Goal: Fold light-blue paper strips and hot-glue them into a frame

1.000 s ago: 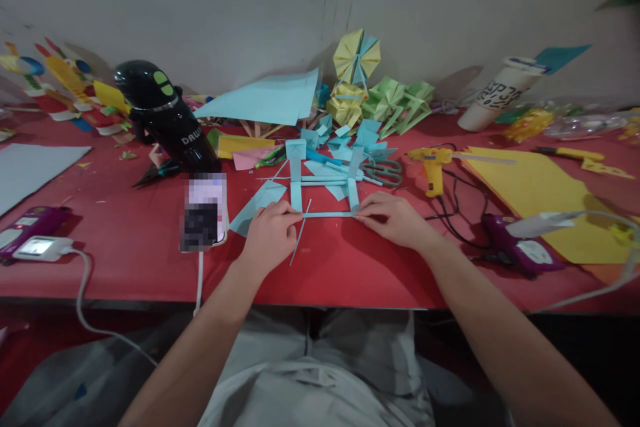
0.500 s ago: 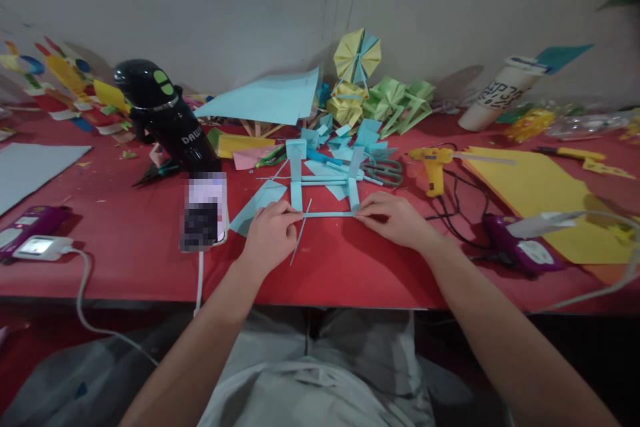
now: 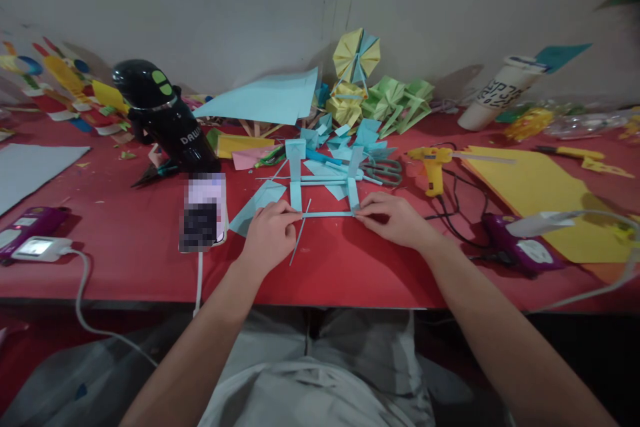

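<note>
A light-blue paper frame (image 3: 297, 197) with two side strips and cross rods lies on the red table. Its near edge is a thin rolled paper rod (image 3: 327, 214). My left hand (image 3: 273, 230) pinches the rod's left end, where it meets the left strip. At the right end, my right hand (image 3: 393, 219) pinches the same rod by the foot of the right strip. The fingertips partly cover both joints. A thin loose paper stick (image 3: 301, 233) lies slantwise beside my left fingers. Under and left of the frame are blue paper pieces (image 3: 257, 207).
A yellow glue gun (image 3: 433, 167) stands to the right, its cord running to a purple power strip (image 3: 523, 247). Scissors (image 3: 385, 171) lie behind the frame. At left are a phone (image 3: 220, 213) and a black bottle (image 3: 173, 120). Yellow paper sheets (image 3: 540, 193) lie at right.
</note>
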